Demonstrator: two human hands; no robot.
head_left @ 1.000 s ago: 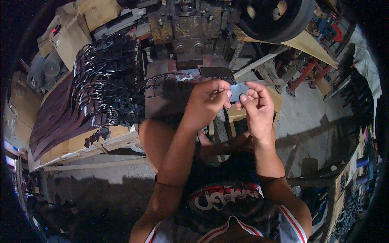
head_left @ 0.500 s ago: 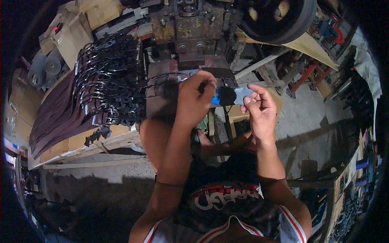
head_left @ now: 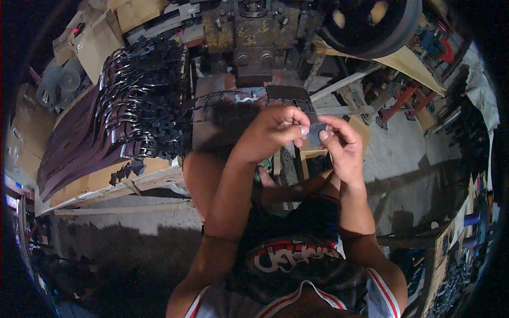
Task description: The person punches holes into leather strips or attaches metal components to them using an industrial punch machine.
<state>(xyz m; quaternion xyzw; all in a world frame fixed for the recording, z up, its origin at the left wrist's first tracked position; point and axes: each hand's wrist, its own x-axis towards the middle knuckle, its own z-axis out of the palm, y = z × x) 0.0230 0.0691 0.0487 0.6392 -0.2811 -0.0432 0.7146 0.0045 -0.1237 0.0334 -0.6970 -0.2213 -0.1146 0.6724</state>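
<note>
In front of the press, my left hand (head_left: pixel 278 132) and my right hand (head_left: pixel 342 146) meet over a small flat grey plate (head_left: pixel 316 134), apparently metal. My right thumb and fingers pinch its right side. At the left edge, my left thumb and fingertips close on it, though they partly cover the contact. Behind my hands lies the press bed (head_left: pixel 212 130), with jagged-edged dark strips (head_left: pixel 289 95) across it and a pale, shiny patch among them.
The press body (head_left: pixel 254 34) rises at the top, with a large dark wheel (head_left: pixel 368 26) to its right. Left of it, a wooden bench (head_left: pixel 159 177) bears many dark metal pieces with wire loops (head_left: pixel 132 106). A cardboard box (head_left: pixel 360 132) stands beyond my right hand.
My left hand has moved right and down from the press bed to the plate in my right hand. The blue piece near my left fingers is out of sight.
</note>
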